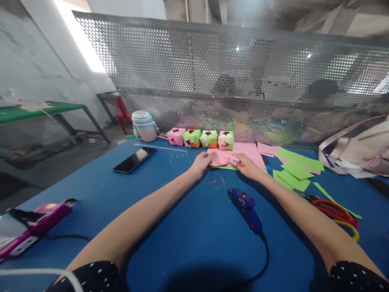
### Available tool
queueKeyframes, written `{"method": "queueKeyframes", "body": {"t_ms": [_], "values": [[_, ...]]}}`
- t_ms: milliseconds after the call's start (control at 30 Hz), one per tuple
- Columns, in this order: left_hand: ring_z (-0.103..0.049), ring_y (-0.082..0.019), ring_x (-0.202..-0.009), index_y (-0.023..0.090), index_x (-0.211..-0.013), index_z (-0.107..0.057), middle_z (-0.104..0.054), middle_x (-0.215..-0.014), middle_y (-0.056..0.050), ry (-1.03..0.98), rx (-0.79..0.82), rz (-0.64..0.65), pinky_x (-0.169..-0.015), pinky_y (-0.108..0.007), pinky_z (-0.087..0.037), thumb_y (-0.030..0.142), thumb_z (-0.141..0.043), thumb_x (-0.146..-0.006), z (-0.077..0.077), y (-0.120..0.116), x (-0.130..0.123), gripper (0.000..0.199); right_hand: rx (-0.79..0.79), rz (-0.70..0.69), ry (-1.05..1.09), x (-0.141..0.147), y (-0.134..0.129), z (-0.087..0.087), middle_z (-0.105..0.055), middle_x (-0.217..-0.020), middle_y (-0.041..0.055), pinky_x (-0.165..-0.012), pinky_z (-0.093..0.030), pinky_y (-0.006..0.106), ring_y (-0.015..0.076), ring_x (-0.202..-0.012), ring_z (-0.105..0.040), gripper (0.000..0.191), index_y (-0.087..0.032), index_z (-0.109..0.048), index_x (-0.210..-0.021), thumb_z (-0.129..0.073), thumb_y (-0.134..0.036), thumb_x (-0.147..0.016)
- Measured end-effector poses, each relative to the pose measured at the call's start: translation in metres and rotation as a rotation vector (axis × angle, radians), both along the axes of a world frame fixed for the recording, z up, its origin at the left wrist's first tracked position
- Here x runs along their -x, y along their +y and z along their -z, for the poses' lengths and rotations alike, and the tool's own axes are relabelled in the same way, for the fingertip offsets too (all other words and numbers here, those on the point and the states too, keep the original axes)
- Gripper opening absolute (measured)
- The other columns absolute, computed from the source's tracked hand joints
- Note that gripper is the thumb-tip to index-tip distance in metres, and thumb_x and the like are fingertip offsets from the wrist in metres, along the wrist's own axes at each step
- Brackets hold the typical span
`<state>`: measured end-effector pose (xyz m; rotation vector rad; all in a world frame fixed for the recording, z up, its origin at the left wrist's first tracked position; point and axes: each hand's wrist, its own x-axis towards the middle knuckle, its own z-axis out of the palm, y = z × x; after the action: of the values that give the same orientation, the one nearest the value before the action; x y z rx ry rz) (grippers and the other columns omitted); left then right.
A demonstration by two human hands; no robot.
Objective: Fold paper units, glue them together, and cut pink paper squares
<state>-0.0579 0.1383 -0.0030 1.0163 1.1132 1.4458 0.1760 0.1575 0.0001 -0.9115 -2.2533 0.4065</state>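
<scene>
Pinching folded pink paper (221, 158): left hand (201, 164), right hand (245, 165), both nearly closed.

A blue table (182, 243) bears 4 paper cubes (208, 140), phone (133, 160), glue gun (247, 211).

Craft workshop: glue gun (246, 211), pink paper (221, 158)

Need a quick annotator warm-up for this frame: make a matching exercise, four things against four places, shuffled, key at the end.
Things
1. Folded pink paper
2. Glue gun
3. Phone
4. Leftmost paper cube

Places
A. At the end of a row, near the perforated screen
B. Lying to the left of the left forearm
C. Between the left hand and right hand
D. On the blue tabletop, between the two forearms

Pairs: 1-C, 2-D, 3-B, 4-A
</scene>
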Motion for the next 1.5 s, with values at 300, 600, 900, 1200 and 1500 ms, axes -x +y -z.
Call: {"method": "queueKeyframes", "body": {"t_ms": [300, 600, 900, 1200, 1500], "values": [[-0.063, -0.013, -0.06, 0.013, -0.08, -0.056, -0.063, -0.07, -0.001, -0.101, -0.045, 0.126, -0.059, -0.031, -0.057, 0.01, -0.066, -0.06, 0.001, 0.031, 0.007, 0.023, 0.182, -0.087, 0.265, 0.023, 0.017, 0.0, -0.057, -0.126, 0.0112, -0.097, -0.045, 0.039, 0.021, -0.116, -0.054, 0.015, -0.018, -0.065, -0.084, -0.058, -0.031, -0.085], [-0.068, -0.019, -0.067, 0.015, -0.091, -0.059, -0.067, -0.072, -0.005, -0.11, -0.108, 0.21, -0.065, -0.034, -0.058, 0.016, -0.063, -0.068, 0.001, 0.003, 0.005, 0.023, 0.654, -0.033, 0.705, 0.028, -0.004, 0.003, -0.067, -0.084, 0.0034, -0.07, -0.058, 0.034, 0.0173, -0.078, -0.067, 0.017, -0.02, -0.052, -0.085, -0.056, -0.033, -0.076], [-0.064, -0.022, -0.1, 0.015, -0.101, -0.064, -0.066, -0.106, -0.009, 0.175, -0.296, 0.09, -0.097, -0.04, -0.047, 0.02, -0.058, -0.075, 0.008, -0.003, 0.006, 0.028, 0.729, 0.094, 0.746, 0.026, 0.008, 0.009, -0.065, -0.078, 0.0042, -0.064, -0.058, 0.031, 0.0149, -0.067, -0.064, 0.016, -0.019, -0.055, -0.084, -0.055, -0.027, -0.071], [-0.055, -0.024, -0.115, 0.018, -0.083, -0.071, -0.061, -0.12, -0.008, 0.495, -0.374, 0.111, -0.102, -0.041, -0.042, 0.005, -0.052, -0.062, 0.007, -0.017, 0.007, 0.031, 0.449, 0.31, 0.366, -0.022, -0.008, -0.021, -0.061, -0.118, 0.0085, -0.099, -0.042, 0.039, 0.0216, -0.104, -0.058, 0.035, -0.019, -0.063, -0.102, -0.061, -0.019, -0.067], [-0.062, -0.021, -0.099, 0.015, -0.085, -0.069, -0.068, -0.107, -0.009, 0.381, -0.277, -0.045, -0.096, -0.039, -0.044, 0.009, -0.056, -0.063, 0.012, -0.026, 0.015, 0.027, 0.653, 0.054, -0.265, -0.063, -0.142, -0.043, -0.068, -0.095, 0.0039, -0.073, -0.046, 0.03, 0.0167, -0.08, -0.061, 0.033, -0.02, -0.063, -0.109, -0.058, -0.031, -0.079]]}}
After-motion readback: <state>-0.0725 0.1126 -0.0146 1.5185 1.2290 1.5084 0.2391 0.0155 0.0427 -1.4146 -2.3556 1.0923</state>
